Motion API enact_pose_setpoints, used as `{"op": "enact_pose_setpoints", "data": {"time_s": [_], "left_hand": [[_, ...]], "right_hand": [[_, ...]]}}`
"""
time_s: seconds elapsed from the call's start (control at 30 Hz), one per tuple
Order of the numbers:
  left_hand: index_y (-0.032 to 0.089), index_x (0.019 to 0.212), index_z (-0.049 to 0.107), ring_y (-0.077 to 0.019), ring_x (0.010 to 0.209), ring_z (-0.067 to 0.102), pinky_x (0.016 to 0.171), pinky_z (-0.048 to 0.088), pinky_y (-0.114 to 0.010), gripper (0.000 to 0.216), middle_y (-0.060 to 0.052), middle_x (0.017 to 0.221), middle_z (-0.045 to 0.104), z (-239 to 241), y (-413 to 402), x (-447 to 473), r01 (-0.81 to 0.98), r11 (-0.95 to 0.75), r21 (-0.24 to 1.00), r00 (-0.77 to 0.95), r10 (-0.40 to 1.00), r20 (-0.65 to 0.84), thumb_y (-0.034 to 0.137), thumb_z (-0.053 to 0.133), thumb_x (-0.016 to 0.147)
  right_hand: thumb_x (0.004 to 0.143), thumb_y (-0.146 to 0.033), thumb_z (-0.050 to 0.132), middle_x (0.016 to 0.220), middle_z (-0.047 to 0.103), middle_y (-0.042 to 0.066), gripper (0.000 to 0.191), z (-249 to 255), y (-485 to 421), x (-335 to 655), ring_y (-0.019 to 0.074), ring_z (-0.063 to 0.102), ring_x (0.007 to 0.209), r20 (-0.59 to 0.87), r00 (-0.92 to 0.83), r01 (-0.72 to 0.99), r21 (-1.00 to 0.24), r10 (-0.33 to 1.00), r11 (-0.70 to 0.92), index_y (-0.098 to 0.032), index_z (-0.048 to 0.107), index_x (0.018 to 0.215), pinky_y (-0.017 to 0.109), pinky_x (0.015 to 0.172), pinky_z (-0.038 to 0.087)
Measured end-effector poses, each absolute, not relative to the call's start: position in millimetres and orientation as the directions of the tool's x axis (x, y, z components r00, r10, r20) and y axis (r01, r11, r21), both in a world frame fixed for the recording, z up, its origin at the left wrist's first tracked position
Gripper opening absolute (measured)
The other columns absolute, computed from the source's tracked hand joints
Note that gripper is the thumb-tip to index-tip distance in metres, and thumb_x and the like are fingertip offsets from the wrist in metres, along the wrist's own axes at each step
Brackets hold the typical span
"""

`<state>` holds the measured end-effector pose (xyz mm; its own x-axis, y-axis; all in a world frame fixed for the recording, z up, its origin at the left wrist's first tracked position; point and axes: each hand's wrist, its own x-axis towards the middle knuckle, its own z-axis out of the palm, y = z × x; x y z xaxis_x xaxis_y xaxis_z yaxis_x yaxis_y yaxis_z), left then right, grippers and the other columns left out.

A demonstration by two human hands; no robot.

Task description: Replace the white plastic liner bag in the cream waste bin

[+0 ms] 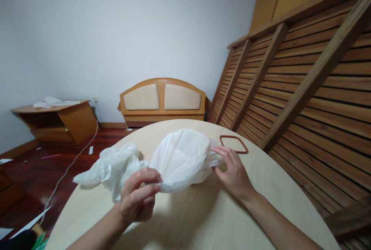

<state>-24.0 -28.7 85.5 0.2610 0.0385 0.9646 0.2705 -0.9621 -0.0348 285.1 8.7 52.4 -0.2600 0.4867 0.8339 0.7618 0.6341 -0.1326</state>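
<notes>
A white translucent plastic bag point(182, 157) is stretched between my two hands above the round table point(275, 203). My left hand point(140, 194) pinches its near left edge between thumb and fingers. On the other side, my right hand point(233, 170) grips the bag's right edge. A second crumpled plastic bag point(114, 169) lies on the table just left of the held one, partly behind my left hand. Beyond my right hand rests a brown frame-like loop point(247, 147) with rounded corners; part of it is hidden by the hand.
Wooden slatted panels point(290, 107) lean along the right side, close to the table. Behind the table stands a headboard point(162, 113) against the wall. At left are a low wooden cabinet point(78, 122) with papers point(52, 102) on it and a white cable point(72, 163) across the floor.
</notes>
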Motion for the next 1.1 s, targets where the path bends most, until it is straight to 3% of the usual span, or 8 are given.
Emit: {"op": "enact_pose_setpoints", "data": {"time_s": [0.13,0.27,0.5,0.63,0.77,0.97,1.1], "left_hand": [[0.019,0.09,0.061,-0.0141,0.057,0.061,0.052,0.049,-0.025,0.027,-0.003,0.066,0.06,92,-29,-22,0.319,-0.945,-0.077,0.416,0.067,0.907,0.018,0.037,0.101],[0.021,0.073,0.052,-0.0129,0.049,0.049,0.047,0.035,-0.026,0.037,-0.002,0.059,0.054,96,-27,-23,0.306,-0.952,-0.026,0.473,0.128,0.872,0.017,0.029,0.101],[0.024,0.072,0.043,-0.0158,0.051,0.047,0.051,0.033,-0.03,0.022,-0.001,0.058,0.051,96,-23,-23,0.185,-0.983,0.022,0.646,0.138,0.751,0.013,0.034,0.089],[0.025,0.071,0.04,-0.0165,0.05,0.04,0.049,0.028,-0.031,0.012,0.001,0.057,0.046,97,-23,-23,0.257,-0.966,0.014,0.633,0.179,0.753,0.016,0.041,0.078],[0.025,0.07,0.039,-0.0151,0.051,0.04,0.049,0.028,-0.03,0.014,0.001,0.059,0.046,96,-19,-26,0.322,-0.947,0.01,0.589,0.209,0.78,0.017,0.05,0.076],[0.023,0.069,0.043,-0.0117,0.049,0.044,0.047,0.031,-0.026,0.021,0.003,0.057,0.047,95,-12,-31,0.374,-0.926,0.053,0.449,0.23,0.863,0.006,0.052,0.079],[0.023,0.07,0.043,-0.0111,0.048,0.044,0.047,0.031,-0.025,0.023,0.004,0.055,0.046,96,-10,-33,0.374,-0.926,0.054,0.414,0.219,0.884,0.004,0.052,0.08]], "right_hand": [[0.08,-0.007,0.06,0.126,0.065,0.01,0.057,50,8,283,0.0305,0.06,0.117,0.805,-0.302,0.736,-0.143,0.51,0.662,-0.025,0.052,0.134,0.053,0.098,0.05],[0.081,-0.004,0.058,0.116,0.068,0.008,0.055,51,7,282,0.029,0.064,0.108,0.821,-0.295,0.743,-0.125,0.489,0.658,-0.026,0.056,0.131,0.049,0.092,0.053],[0.086,-0.007,0.058,0.097,0.07,0.005,0.024,54,8,282,0.0267,0.066,0.092,0.854,-0.244,0.769,-0.118,0.459,0.629,-0.026,0.066,0.098,0.044,0.082,0.054],[0.086,-0.005,0.057,0.11,0.072,0.007,0.023,55,9,284,0.0273,0.066,0.103,0.853,-0.26,0.75,-0.118,0.453,0.651,-0.025,0.06,0.096,0.046,0.087,0.053],[0.084,-0.008,0.059,0.115,0.072,0.008,0.025,57,7,284,0.0284,0.066,0.107,0.854,-0.266,0.735,-0.119,0.446,0.667,-0.025,0.058,0.103,0.049,0.09,0.052],[0.07,-0.022,0.064,0.12,0.067,0.012,0.053,59,-2,284,0.0334,0.063,0.11,0.811,-0.404,0.646,-0.075,0.424,0.76,-0.022,0.055,0.122,0.052,0.092,0.05],[0.081,-0.015,0.06,0.115,0.068,0.01,0.043,58,-2,280,0.0291,0.064,0.106,0.825,-0.361,0.687,-0.08,0.435,0.722,-0.023,0.056,0.123,0.048,0.09,0.052]]}}
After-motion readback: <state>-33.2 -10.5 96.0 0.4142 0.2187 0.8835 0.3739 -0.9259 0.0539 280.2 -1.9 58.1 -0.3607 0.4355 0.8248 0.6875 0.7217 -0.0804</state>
